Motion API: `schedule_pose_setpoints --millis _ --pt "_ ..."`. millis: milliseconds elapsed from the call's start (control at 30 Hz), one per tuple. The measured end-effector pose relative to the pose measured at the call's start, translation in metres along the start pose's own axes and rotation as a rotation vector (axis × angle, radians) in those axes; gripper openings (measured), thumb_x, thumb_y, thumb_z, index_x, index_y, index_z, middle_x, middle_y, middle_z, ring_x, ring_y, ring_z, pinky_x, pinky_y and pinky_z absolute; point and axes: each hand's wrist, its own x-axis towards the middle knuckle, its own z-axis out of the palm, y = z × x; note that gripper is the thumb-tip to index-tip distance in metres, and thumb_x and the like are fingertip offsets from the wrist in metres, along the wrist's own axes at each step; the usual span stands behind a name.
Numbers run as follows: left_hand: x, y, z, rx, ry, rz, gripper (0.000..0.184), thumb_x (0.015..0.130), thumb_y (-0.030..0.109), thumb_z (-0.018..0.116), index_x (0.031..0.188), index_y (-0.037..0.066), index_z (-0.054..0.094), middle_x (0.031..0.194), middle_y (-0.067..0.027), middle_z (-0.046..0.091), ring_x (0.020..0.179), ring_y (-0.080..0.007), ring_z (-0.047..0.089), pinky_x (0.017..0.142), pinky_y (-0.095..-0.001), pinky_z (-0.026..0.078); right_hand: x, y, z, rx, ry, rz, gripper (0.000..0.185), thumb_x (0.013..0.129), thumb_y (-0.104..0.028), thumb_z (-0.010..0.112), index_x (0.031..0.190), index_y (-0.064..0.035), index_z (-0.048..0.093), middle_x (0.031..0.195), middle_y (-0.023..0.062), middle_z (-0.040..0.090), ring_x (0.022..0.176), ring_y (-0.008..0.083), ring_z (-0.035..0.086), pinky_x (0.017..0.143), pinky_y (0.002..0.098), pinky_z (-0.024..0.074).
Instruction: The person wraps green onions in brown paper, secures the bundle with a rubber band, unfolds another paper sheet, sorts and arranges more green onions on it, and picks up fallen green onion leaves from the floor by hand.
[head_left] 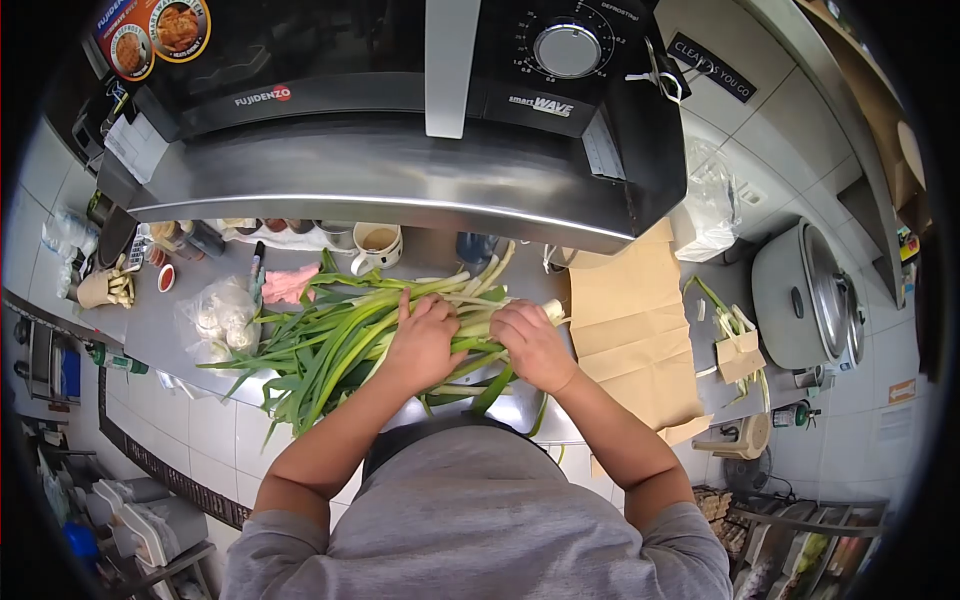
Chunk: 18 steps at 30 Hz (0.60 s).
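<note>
1. Here the green-and-white stalks point(330, 345) are sprawling across the grey counter point(150, 320), right in front of the person, leaves fanning left, pale ends pointing right.
2. The left hand point(424, 338) is pressing over mid-bundle, fingers slightly apart; whether they're closing round anything, I can't tell.
3. The right hand point(530, 340) is curling tightly, gripping the pale ends!
4. Brown paper point(630, 330) is lying just right; a cup point(378, 247) is standing behind, a plastic bag point(222, 318) sitting left.
5. Above, the microwave point(300, 110) is showing "FUJIDENZO" and "smart WAVE", its dial point(567, 50) carrying "DEFROST".
6. A wall sign point(711, 67) is reading "CLEAN AS YOU GO"; white tiles point(170, 412) are covering the floor.
</note>
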Motion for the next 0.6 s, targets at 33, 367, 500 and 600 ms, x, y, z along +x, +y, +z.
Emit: schedule_pose_setpoints --millis 33,367,500,600 --pt "0.003 -0.004 0.0 -0.06 -0.067 -0.024 0.045 0.074 0.037 0.077 0.103 0.003 0.071 0.118 -0.0079 0.059 0.125 -0.0298 0.045 0.116 -0.0585 0.017 -0.001 0.0 -0.001 -0.006 0.01 -0.025 0.023 0.073 -0.004 0.058 0.097 -0.0046 0.059 0.103 0.0102 0.06 0.103 0.0293 0.057 0.097 0.0455 0.0436" --pt "0.009 -0.027 0.004 -0.316 -0.268 0.003 0.066 0.077 0.058 0.07 0.101 -0.003 0.071 0.121 -0.0096 0.057 0.126 -0.0298 0.042 0.115 -0.0606 0.014 -0.051 0.007 -0.018 -0.287 -0.018 -0.116 0.023 0.077 -0.014 0.058 0.098 -0.0093 0.063 0.109 0.0034 0.062 0.1 0.0193 0.057 0.094 0.0386 0.0437" --pt "0.01 -0.024 0.0 -0.309 -0.271 -0.007 0.07 0.081 0.062 0.065 0.1 -0.005 0.07 0.121 -0.0105 0.056 0.127 -0.0308 0.042 0.115 -0.0616 0.013 -0.06 0.023 -0.043 -0.303 -0.095 -0.097 0.02 0.077 -0.015 0.058 0.096 -0.0094 0.062 0.11 0.0026 0.062 0.098 0.0204 0.056 0.089 0.036 0.0457" --pt "0.012 -0.016 -0.005 -0.263 -0.307 0.015 0.068 0.083 0.058 0.066 0.108 -0.006 0.068 0.12 -0.0121 0.056 0.125 -0.0313 0.043 0.114 -0.0568 0.016 -0.068 0.024 -0.057 -0.259 -0.151 -0.049 0.017 0.078 -0.012 0.057 0.094 -0.0079 0.061 0.11 0.0058 0.062 0.099 0.0232 0.056 0.088 0.0384 0.046"
